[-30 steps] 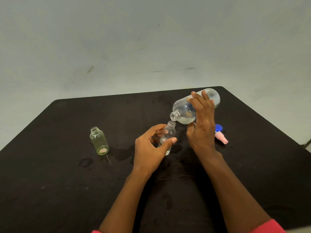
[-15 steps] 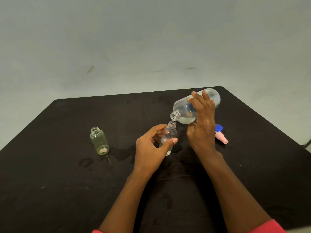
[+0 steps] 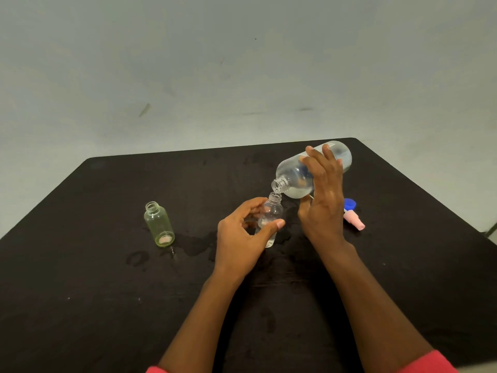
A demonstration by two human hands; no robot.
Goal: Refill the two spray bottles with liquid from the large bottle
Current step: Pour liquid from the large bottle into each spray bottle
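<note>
Fingers (image 3: 320, 160) of the right hand (image 3: 324, 208) wrap over the big bottle (image 3: 294, 179), thumb under it, and hold it tipped well over above the far right part of the table (image 3: 80, 292), its open mouth pointing down and left. That mouth sits just above the open neck of a small clear bottle (image 3: 271, 211), almost touching it. Some liquid lies along the lower side of the big bottle. The left hand (image 3: 242, 238) curls around the small clear bottle, thumb across its near side and fingers behind it, keeping it upright on the table. I can see a little liquid at the bottom of that one, though how much is hard to tell through the hand. Off to the left, well apart from both hands, a second small bottle (image 3: 158, 224) with a green tint stands alone, uncapped, with something pale showing at its base. Dark wet patches (image 3: 193, 243) spread over the black top between this bottle and the left hand. Just right of the right hand, partly hidden behind it, lie a blue cap (image 3: 350, 204) and a pink spray head (image 3: 354, 220), close together. Red sleeves (image 3: 430, 363) show at the near edge.
</note>
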